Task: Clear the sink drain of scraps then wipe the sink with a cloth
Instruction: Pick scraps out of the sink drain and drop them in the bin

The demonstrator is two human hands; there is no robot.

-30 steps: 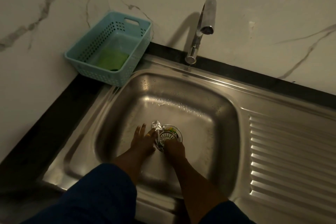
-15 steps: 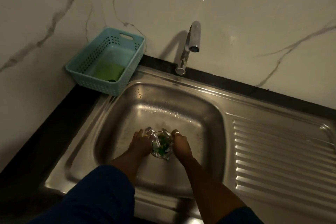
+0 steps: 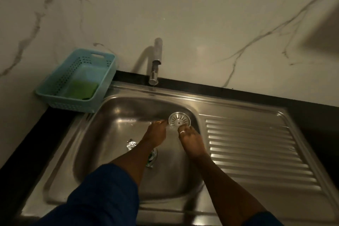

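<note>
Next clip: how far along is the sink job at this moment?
Done: the strainer is lifted out. In hand: the left hand and right hand hold it between them, near the back corner of the sink. Left: a foil scrap and greenish scraps lie on the basin floor, and the green cloth sits in the blue basket, so wiping has not begun.

No text readable anywhere, no label, brand or number legible on the steel sink (image 3: 113, 115), tap (image 3: 155, 71) or blue basket (image 3: 77, 105), light dim
</note>
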